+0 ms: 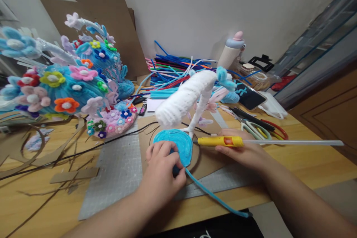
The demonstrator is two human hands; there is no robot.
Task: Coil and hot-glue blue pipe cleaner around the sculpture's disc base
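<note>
My right hand (245, 152) is wrapped round a yellow glue gun (210, 141), with a long clear glue stick (295, 142) sticking out of its back. The gun's nozzle points left, close to the edge of a round base (178, 139) covered in coiled blue pipe cleaner. My left hand (164, 163) rests on the near side of this base, fingers curled. At its thumb and fingertip it pinches a blue pipe cleaner (214, 195), whose loose end trails toward the table's front edge. A white wrapped stem (198, 111) rises behind the base, joined to a thick white wound piece (181, 98).
Finished flower-covered lamps (69, 89) stand at the left. Loose pipe cleaners (173, 70) lie in a pile at the back. Scissors and pliers (256, 126), a phone (251, 96) and a bottle (231, 50) are at the right. A black cable (111, 140) crosses the cutting mat (111, 171).
</note>
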